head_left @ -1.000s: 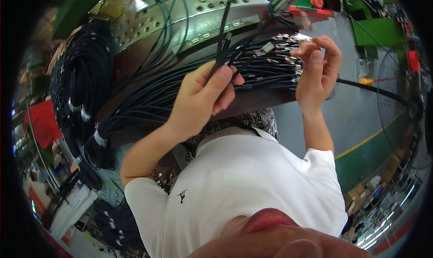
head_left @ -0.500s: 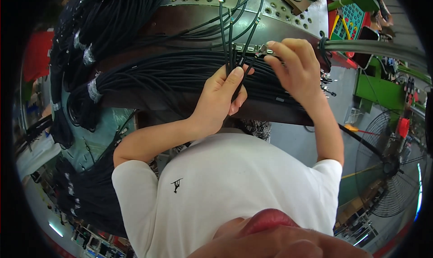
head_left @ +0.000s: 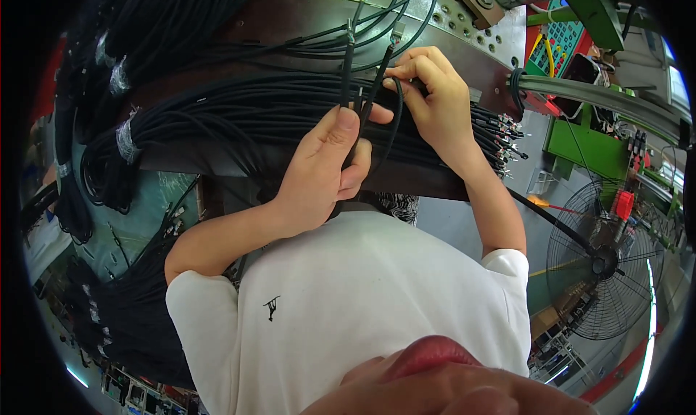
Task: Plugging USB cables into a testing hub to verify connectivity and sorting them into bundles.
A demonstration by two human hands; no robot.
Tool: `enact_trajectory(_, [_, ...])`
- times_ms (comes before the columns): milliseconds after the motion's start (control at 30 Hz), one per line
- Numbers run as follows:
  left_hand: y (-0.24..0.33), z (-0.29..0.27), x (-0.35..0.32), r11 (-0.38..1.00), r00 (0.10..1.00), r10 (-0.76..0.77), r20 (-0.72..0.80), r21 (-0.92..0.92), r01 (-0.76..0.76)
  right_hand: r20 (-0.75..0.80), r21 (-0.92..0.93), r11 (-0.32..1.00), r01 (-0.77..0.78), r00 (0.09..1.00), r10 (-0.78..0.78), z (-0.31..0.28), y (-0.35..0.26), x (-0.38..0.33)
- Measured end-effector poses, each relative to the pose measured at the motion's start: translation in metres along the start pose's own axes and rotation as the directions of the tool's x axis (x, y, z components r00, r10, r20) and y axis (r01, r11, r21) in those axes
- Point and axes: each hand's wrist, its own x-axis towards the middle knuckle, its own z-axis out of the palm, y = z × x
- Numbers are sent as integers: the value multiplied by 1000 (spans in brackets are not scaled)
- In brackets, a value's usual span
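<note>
Cables [head_left: 347, 74] with black sheaths rise from the left hand [head_left: 312, 168], whose fingers are curled closed around them with the thumb pressed along the near side; two long ones stand up with bare metal ends, and at least one shorter end pokes out between them, the full number inside the fist being hidden. Thumb and forefinger of the right hand [head_left: 438, 107] are brought together in a pinch on one bent cable [head_left: 396, 118], which arches over and drops just right of the left fist; the other fingers of that hand are loosely folded. Both hands hang over one long bundle [head_left: 239, 100] of many black cables, too many to count, lying along one dark bench [head_left: 435, 181], its metal-tipped ends at the right and one clear wrap [head_left: 127, 141] around it at the left. Two further dark bundles show, one at the upper left [head_left: 167, 23] and one at the lower left [head_left: 138, 321]. Several thin loose cables curve across one perforated metal plate [head_left: 496, 42] beyond the hands. One black fan [head_left: 603, 263] stands at the right, well apart from the bench.
</note>
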Motion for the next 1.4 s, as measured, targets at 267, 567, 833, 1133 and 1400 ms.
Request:
enact_trajectory(267, [0, 0, 2, 994, 994, -104, -26, 11, 105, -219, -450, 837, 311, 871, -440, -22, -18, 8])
enact_trajectory(567, [8, -1, 4, 927, 964, 250, -91, 312, -210, -36, -262, 957, 129, 989, -143, -19, 3, -7])
enact_trajectory(833, [15, 0, -4, 962, 953, -182, 241, -155, 223, 54, -403, 895, 191, 981, -186, -15, -1, -6])
enact_trajectory(1133, [5, 5, -2, 957, 936, -269, 226, -52, 287, -74, -452, 823, 344, 905, -418, -39, -2, 0])
enact_trajectory(1400, [18, 24, -16, 841, 999, 34, 39, 539, -49, -90, -724, 622, 298, 853, -513, -58, 13, 12])
